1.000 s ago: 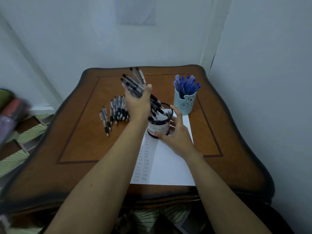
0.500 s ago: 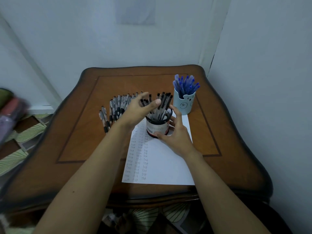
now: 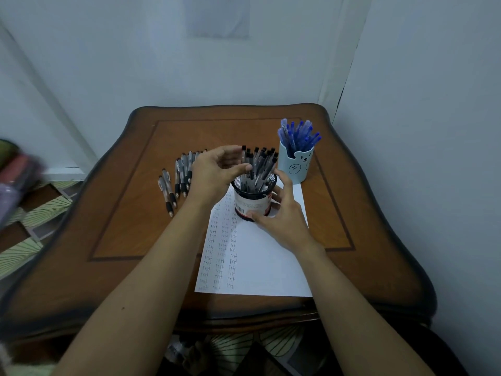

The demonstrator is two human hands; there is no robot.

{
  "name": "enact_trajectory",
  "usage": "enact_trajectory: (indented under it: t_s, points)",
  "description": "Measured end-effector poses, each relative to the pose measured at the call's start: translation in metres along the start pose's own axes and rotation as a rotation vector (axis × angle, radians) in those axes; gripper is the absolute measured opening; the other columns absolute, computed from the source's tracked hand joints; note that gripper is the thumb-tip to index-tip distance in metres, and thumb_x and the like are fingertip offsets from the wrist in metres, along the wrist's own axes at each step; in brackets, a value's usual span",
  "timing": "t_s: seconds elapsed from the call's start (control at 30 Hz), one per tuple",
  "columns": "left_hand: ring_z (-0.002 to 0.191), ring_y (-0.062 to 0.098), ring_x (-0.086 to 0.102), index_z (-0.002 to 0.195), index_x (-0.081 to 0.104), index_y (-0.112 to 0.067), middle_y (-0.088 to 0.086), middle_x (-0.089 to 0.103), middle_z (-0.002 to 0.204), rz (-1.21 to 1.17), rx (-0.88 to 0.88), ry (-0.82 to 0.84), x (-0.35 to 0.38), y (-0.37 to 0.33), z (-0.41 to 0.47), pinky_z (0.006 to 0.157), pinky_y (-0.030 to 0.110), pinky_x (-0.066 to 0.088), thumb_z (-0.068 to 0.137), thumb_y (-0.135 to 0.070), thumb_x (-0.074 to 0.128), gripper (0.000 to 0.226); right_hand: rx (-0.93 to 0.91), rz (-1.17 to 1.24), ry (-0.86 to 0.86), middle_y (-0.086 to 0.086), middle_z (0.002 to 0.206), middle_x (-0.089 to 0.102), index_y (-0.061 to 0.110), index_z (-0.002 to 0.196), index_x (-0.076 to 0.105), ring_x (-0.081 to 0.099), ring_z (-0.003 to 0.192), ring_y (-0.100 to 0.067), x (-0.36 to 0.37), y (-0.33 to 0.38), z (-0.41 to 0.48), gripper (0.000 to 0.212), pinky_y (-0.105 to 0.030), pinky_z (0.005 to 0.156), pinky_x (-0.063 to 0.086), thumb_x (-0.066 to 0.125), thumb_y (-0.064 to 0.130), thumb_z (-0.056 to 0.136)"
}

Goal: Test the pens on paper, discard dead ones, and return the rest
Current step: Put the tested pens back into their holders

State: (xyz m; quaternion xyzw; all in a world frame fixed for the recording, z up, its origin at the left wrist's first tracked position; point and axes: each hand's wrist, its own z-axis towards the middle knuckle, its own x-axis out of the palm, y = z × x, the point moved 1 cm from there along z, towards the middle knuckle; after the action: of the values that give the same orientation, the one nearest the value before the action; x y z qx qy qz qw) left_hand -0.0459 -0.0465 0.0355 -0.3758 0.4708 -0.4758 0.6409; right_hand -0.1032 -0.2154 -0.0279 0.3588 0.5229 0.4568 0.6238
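A black mesh pen cup (image 3: 253, 204) stands on the far end of a white paper (image 3: 260, 261) that bears columns of handwritten test marks. Several black pens (image 3: 259, 165) stand upright in the cup. My right hand (image 3: 282, 218) holds the cup, thumb on its front and fingers round its right side. My left hand (image 3: 217, 169) sits at the left of the standing pens, its curved fingers and thumb touching them near their tops. More black pens (image 3: 176, 183) lie in a row on the table left of the cup, partly hidden by my left hand.
A light blue bear-face cup (image 3: 296, 166) full of blue pens stands at the back right on the wooden table (image 3: 122, 226). Walls close in behind and on the right. A blurred dark and red object (image 3: 13, 175) is at the far left, above tiled floor.
My left hand brought a bundle of black pens down into the mesh cup and released them; the pens now stand in the cup. My right hand has stayed on the cup.
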Motion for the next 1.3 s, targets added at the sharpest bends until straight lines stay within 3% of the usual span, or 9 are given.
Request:
enact_trajectory:
  t_s: [0.17,0.27,0.4,0.77,0.83,0.9,0.97,1.07,1.3]
  points:
    - [0.081,0.001,0.057,0.120,0.072,-0.015,-0.003,0.064,0.095,0.298,0.155,-0.078,0.001,-0.002,0.001,0.076,0.007,0.047,0.079,-0.027,0.082,0.045,0.009,-0.013,0.001,0.000,0.148,0.051,0.054,0.144,0.018,0.056,0.128,-0.018,0.000,0.001,-0.001,0.101,-0.044,0.102,0.053,0.087,0.025,0.076]
    - [0.072,-0.006,0.060,0.111,0.074,-0.014,-0.012,0.066,0.082,0.267,0.189,-0.061,0.004,-0.001,-0.002,0.072,0.011,0.051,0.082,-0.021,0.081,0.031,0.013,-0.021,0.001,0.000,0.149,0.050,0.054,0.144,0.017,0.055,0.129,-0.017,0.000,0.002,-0.001,0.101,-0.043,0.102,0.052,0.086,0.026,0.077]
    - [0.082,0.005,0.062,0.097,0.079,-0.022,-0.024,0.064,0.081,0.384,0.244,-0.021,0.004,0.003,-0.006,0.078,0.027,0.053,0.089,-0.027,0.076,0.010,0.019,-0.031,0.007,0.004,0.151,0.049,0.050,0.145,0.015,0.052,0.133,-0.016,0.000,0.004,-0.002,0.101,-0.041,0.107,0.048,0.086,0.026,0.078]
    - [0.089,0.000,0.066,0.104,0.077,-0.016,-0.008,0.074,0.095,0.160,0.011,-0.129,-0.011,0.006,-0.012,0.078,0.017,0.053,0.097,-0.024,0.064,0.017,0.056,-0.019,-0.006,-0.003,0.146,0.049,0.052,0.141,0.015,0.051,0.133,-0.021,0.001,0.008,0.000,0.102,-0.053,0.098,0.054,0.086,0.023,0.074]
    - [0.081,-0.010,0.063,0.101,0.076,-0.016,-0.010,0.071,0.090,0.190,-0.040,-0.194,-0.020,0.012,-0.014,0.070,0.009,0.049,0.098,-0.021,0.061,0.016,0.055,-0.041,-0.019,-0.001,0.146,0.049,0.047,0.142,0.016,0.050,0.133,-0.018,0.002,0.010,-0.002,0.101,-0.050,0.102,0.052,0.086,0.021,0.075]
    - [0.072,-0.010,0.059,0.098,0.072,-0.021,-0.012,0.068,0.086,0.274,-0.095,-0.272,-0.033,0.022,-0.017,0.067,0.013,0.049,0.097,-0.018,0.060,0.013,0.041,-0.074,-0.045,0.000,0.148,0.048,0.037,0.146,0.016,0.051,0.132,-0.017,0.003,0.011,-0.005,0.099,-0.042,0.106,0.049,0.085,0.020,0.076]
    - [0.087,0.004,0.061,0.100,0.071,-0.020,-0.002,0.068,0.099,0.403,-0.172,-0.366,-0.045,0.034,-0.019,0.084,0.029,0.053,0.092,-0.023,0.059,0.015,0.023,-0.112,-0.100,0.000,0.149,0.047,0.031,0.148,0.019,0.052,0.131,-0.018,0.006,0.014,-0.008,0.098,-0.036,0.104,0.049,0.085,0.022,0.076]
    - [0.128,0.032,0.043,0.121,0.060,-0.016,0.011,0.052,0.133,0.585,-0.412,-0.443,-0.056,0.048,-0.019,0.109,0.048,0.034,0.090,-0.032,0.059,0.034,0.007,-0.137,-0.174,0.000,0.148,0.048,0.029,0.147,0.022,0.052,0.130,-0.018,0.011,0.014,-0.011,0.098,-0.035,0.102,0.049,0.087,0.027,0.074]
    - [0.138,0.039,0.034,0.144,0.036,-0.006,0.020,0.040,0.149,0.583,-0.572,-0.358,-0.057,0.065,-0.008,0.114,0.049,0.026,0.091,-0.040,0.059,0.068,0.052,-0.014,-0.026,0.000,0.153,0.041,0.035,0.146,0.017,0.046,0.136,-0.011,0.003,0.008,-0.006,0.094,-0.034,0.110,0.045,0.082,0.015,0.081]
